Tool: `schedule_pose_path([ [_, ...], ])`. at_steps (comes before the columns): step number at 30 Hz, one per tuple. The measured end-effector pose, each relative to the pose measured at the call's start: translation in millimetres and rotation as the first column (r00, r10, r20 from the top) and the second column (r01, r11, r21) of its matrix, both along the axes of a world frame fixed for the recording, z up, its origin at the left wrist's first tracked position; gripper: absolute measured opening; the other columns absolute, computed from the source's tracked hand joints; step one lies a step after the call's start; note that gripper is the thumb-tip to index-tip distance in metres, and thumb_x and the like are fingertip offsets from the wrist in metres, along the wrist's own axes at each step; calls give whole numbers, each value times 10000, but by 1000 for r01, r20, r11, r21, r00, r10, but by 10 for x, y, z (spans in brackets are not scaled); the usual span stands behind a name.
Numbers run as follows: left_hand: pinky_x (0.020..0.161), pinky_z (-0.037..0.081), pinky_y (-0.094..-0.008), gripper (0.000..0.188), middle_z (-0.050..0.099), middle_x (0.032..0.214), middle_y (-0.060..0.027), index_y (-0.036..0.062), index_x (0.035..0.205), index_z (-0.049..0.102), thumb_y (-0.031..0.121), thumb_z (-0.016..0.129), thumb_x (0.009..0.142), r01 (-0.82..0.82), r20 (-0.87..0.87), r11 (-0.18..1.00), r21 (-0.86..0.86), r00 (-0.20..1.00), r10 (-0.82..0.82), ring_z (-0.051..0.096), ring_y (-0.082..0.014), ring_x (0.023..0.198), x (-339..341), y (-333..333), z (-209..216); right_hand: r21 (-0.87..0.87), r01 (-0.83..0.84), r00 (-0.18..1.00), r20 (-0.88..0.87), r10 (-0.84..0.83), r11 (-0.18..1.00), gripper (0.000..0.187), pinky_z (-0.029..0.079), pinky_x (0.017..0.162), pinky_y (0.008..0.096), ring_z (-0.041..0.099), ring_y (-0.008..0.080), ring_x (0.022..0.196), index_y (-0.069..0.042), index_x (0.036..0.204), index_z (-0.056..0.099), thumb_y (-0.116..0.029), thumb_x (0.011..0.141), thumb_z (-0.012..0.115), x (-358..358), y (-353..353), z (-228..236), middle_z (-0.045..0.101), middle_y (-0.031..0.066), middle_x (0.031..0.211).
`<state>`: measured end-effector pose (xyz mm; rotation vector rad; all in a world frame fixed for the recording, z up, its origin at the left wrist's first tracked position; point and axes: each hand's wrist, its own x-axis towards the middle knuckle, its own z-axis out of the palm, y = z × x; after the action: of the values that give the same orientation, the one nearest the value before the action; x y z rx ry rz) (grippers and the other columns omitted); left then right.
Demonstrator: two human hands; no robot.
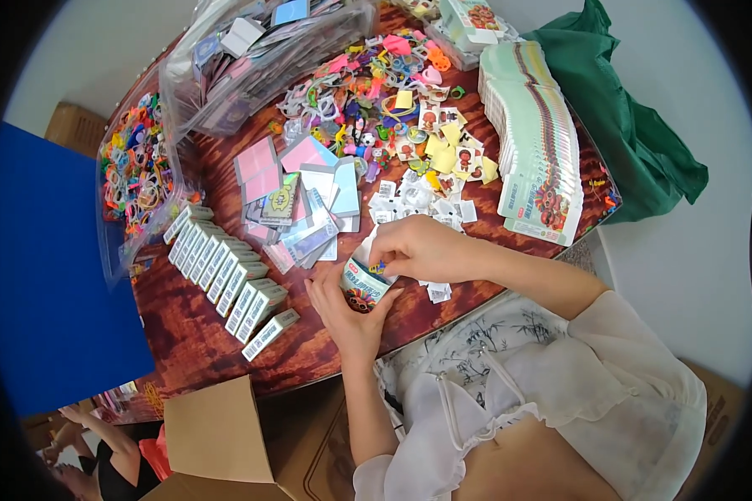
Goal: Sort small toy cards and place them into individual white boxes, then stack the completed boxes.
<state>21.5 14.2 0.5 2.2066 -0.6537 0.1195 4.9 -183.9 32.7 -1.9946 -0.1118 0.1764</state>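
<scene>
My left hand (348, 319) is closed around a small pale green and white carton (363, 286) with a colourful printed front, its top flap raised. At the carton's mouth my right hand (422, 249) pinches a tiny blue and yellow trinket (377, 268), partly hidden by the fingers. Just beyond both hands lie small white printed packets (418, 200). Loose pink and blue cards in clear sleeves (313, 200) are heaped to the left of them. A row of similar closed cartons (226, 271) stands at the left of the table.
Colourful small toys (359, 96) cover the table's far middle. A stack of flat cartons (530, 142) lies at the right, beside green cloth (622, 108). Clear bags hold cards (251, 71) and trinkets (142, 159). Below the near edge is an open cardboard box (213, 426); another person (113, 451) sits lower left.
</scene>
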Motion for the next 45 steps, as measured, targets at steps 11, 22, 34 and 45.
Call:
schedule_pose_path([
  [11, 1172, 175, -599, 817, 526, 1164, -128, 53, 1263, 517, 342, 913, 610, 15, 9, 991, 133, 1000, -16, 487, -354, 1181, -26, -32, 0, -374, 104, 972, 233, -16, 922, 160, 509, 714, 463, 655, 363, 799, -52, 954, 667, -57, 795, 645, 41, 219, -130, 658, 143, 836],
  [22, 1141, 236, -556, 742, 527, 1219, -158, 27, 1243, 520, 254, 893, 644, 19, 4, 996, 91, 1000, -20, 459, -386, 1205, -14, -2, -14, 166, 80, 997, 6, -82, 983, 257, 493, 644, 382, 660, 284, 712, -55, 1102, 608, -66, 845, 595, -16, 177, -252, 680, 99, 756],
  [34, 1122, 267, -546, 714, 528, 1190, -174, 17, 1220, 517, 241, 887, 651, 4, 29, 991, 136, 1000, -8, 470, -389, 1169, -31, -26, -14, -718, 500, 866, 393, -310, 485, 77, 502, 706, 484, 650, 353, 848, -49, 838, 662, -82, 799, 604, 1194, -1091, -259, 630, 155, 924],
  [45, 1014, 395, -408, 721, 506, 1235, -162, 5, 1258, 502, 128, 881, 656, 2, -9, 999, -36, 1000, -2, 501, -336, 1146, -44, 24, -45, 135, 371, 908, 156, -390, 919, 85, 458, 560, 214, 600, 60, 657, -17, 941, 655, -87, 894, 665, 924, -1279, 128, 643, -3, 772],
])
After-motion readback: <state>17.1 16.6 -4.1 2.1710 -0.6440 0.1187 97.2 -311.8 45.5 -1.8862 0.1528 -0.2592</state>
